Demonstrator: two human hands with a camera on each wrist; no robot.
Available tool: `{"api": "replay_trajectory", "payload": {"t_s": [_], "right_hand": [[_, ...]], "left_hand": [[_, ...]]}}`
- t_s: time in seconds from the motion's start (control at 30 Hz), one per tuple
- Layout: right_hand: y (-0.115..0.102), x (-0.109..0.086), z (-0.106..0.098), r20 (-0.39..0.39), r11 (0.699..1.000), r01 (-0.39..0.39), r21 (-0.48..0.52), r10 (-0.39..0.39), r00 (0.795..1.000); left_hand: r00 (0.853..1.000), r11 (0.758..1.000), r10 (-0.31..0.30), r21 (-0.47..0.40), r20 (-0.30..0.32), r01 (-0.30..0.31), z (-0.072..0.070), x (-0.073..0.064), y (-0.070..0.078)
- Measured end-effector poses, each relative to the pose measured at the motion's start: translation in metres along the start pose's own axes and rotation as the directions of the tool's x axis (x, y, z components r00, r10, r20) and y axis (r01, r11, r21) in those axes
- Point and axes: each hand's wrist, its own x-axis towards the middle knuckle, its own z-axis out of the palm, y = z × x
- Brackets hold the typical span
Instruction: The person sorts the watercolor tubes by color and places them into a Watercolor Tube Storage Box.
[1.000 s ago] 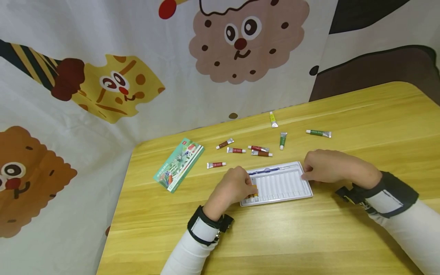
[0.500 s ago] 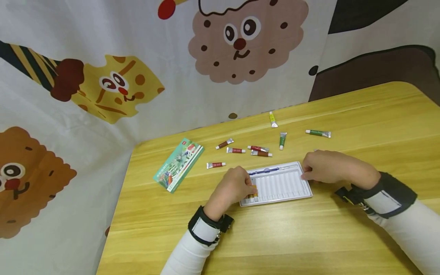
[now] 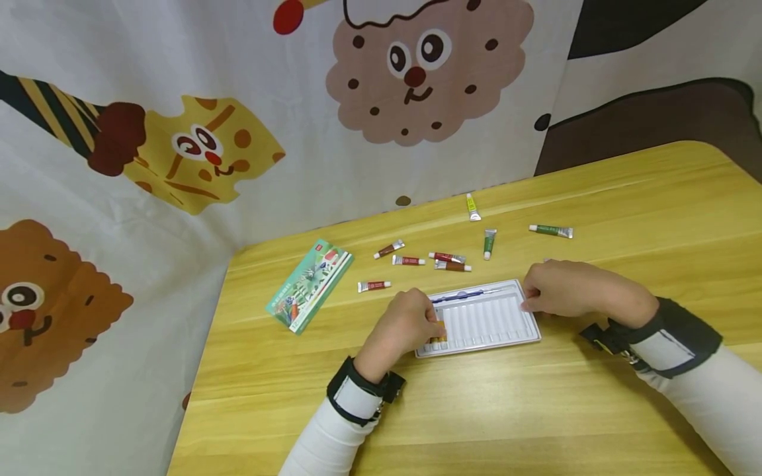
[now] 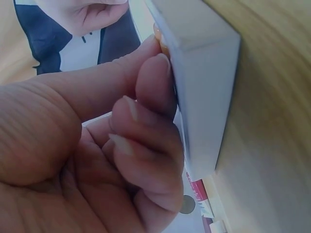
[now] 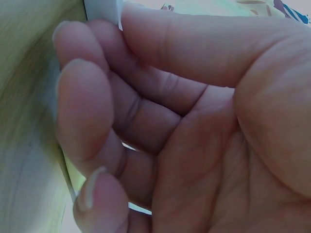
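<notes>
A: What is the left hand (image 3: 405, 322) doing?

B: It pinches an ochre tube (image 3: 440, 328) between thumb and fingertip, at the left end of the white tray (image 3: 485, 324). The other fingers curl in beside the tray's wall.

A: And the right hand (image 3: 565, 287)?

B: It grips the tray's right edge, thumb against fingers.

A: Where does the tray sit?

B: Flat on the wooden surface (image 3: 476, 410), between the two hands. A blue-handled brush (image 3: 467, 295) lies along its far side, partly hidden by the left hand.

A: What lies beyond it?

B: Loose paint tubes: three red ones (image 3: 374, 286), two brown ones (image 3: 389, 249), two green ones (image 3: 551, 231) and a yellow one (image 3: 473, 207), which lies farthest back. One red and one brown lie just beside each other.

A: Anything to the left?

B: A green printed box (image 3: 309, 285), set at a slant. Behind the surface hangs a cloth (image 3: 309, 172) with cartoon biscuits.
</notes>
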Motion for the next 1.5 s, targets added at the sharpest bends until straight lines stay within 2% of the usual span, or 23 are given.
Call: {"api": "replay_trajectory", "payload": {"t_s": [0.2,0.3,0.4,0.5,0.57,0.67,0.73,0.87,1.07,1.17,1.27,1.4,1.5], "right_hand": [[0.000,-0.001,0.001,0.010,1.000,-0.003,-0.005,0.003,1.000],[0.000,-0.001,0.001,0.015,1.000,-0.005,-0.005,0.005,1.000],[0.000,0.000,0.001,0.008,1.000,-0.006,-0.004,0.006,1.000],[-0.002,-0.001,0.001,-0.003,1.000,-0.005,-0.005,0.005,1.000],[-0.002,-0.001,0.001,-0.007,1.000,-0.008,-0.005,0.008,1.000],[-0.003,-0.001,0.001,-0.005,1.000,-0.015,-0.001,0.015,1.000],[-0.003,-0.001,0.001,-0.008,1.000,-0.016,-0.002,0.016,1.000],[-0.003,-0.001,0.001,-0.016,1.000,-0.014,-0.009,0.013,1.000],[-0.004,-0.001,0.001,-0.023,1.000,-0.014,-0.015,0.014,1.000],[-0.003,-0.002,0.002,-0.032,1.000,-0.004,-0.024,0.004,0.999],[-0.003,-0.002,0.002,-0.038,1.000,0.002,-0.025,-0.003,0.999],[-0.002,-0.001,0.002,-0.036,1.000,0.003,-0.022,-0.003,0.999],[-0.002,-0.001,0.002,-0.034,1.000,-0.004,-0.020,0.003,0.999]], "left_hand": [[1.000,1.000,0.004,0.000,0.023,-0.004,-0.001,0.001,-0.001],[1.000,1.000,0.014,0.027,0.024,-0.015,-0.004,0.001,-0.003],[1.000,0.998,0.028,0.048,-0.010,-0.028,-0.010,0.002,-0.007],[0.995,0.999,0.017,0.042,-0.097,-0.013,-0.018,0.003,-0.012],[0.984,0.999,-0.016,0.038,-0.175,0.023,-0.024,0.006,-0.018],[0.955,0.994,-0.085,0.044,-0.285,0.102,-0.032,0.013,-0.030],[0.935,0.987,-0.120,0.057,-0.333,0.147,-0.036,0.017,-0.039],[0.915,0.972,-0.172,0.090,-0.365,0.218,-0.040,0.025,-0.055],[0.898,0.952,-0.226,0.111,-0.378,0.287,-0.041,0.031,-0.066],[0.896,0.951,-0.244,0.090,-0.371,0.297,-0.042,0.031,-0.069],[0.903,0.950,-0.253,0.089,-0.348,0.301,-0.044,0.030,-0.071],[0.919,0.954,-0.242,0.096,-0.311,0.284,-0.049,0.028,-0.072],[0.937,0.965,-0.222,0.075,-0.269,0.251,-0.051,0.027,-0.071]]}}
